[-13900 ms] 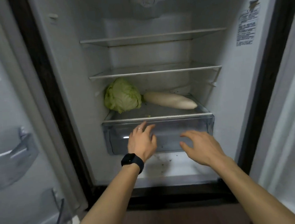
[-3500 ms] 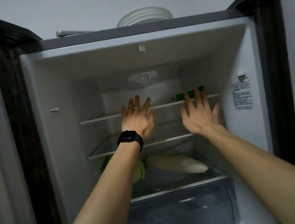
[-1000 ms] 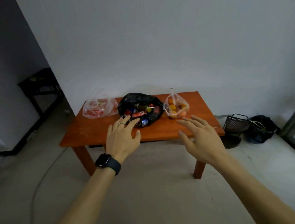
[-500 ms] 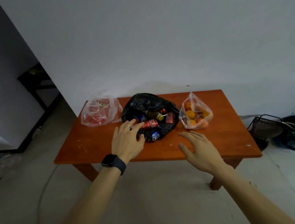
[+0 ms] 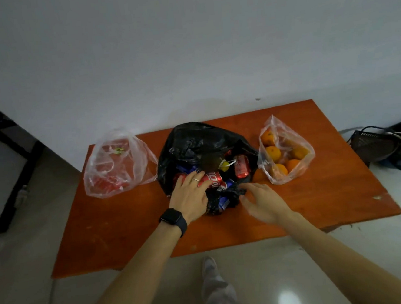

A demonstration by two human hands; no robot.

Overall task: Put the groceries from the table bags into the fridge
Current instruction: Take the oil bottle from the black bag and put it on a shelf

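Three bags stand on the orange wooden table. In the middle an open black bag holds red and blue drink cans and a dark bottle with a yellow cap. A red can lies at its mouth. My left hand, with a ring and a black watch, rests its fingers on the bag's front edge beside that can. My right hand hovers open just right of the bag's front flap, holding nothing. A clear bag of oranges stands to the right, a clear bag with red items to the left.
A white wall runs behind the table. A black wire basket and a dark bag sit on the floor to the right. A dark frame stands at the left. My leg shows below the table's front edge.
I have come up close to the table. Both hands moved forward onto the black bag's front, the left now touching it next to the red can.
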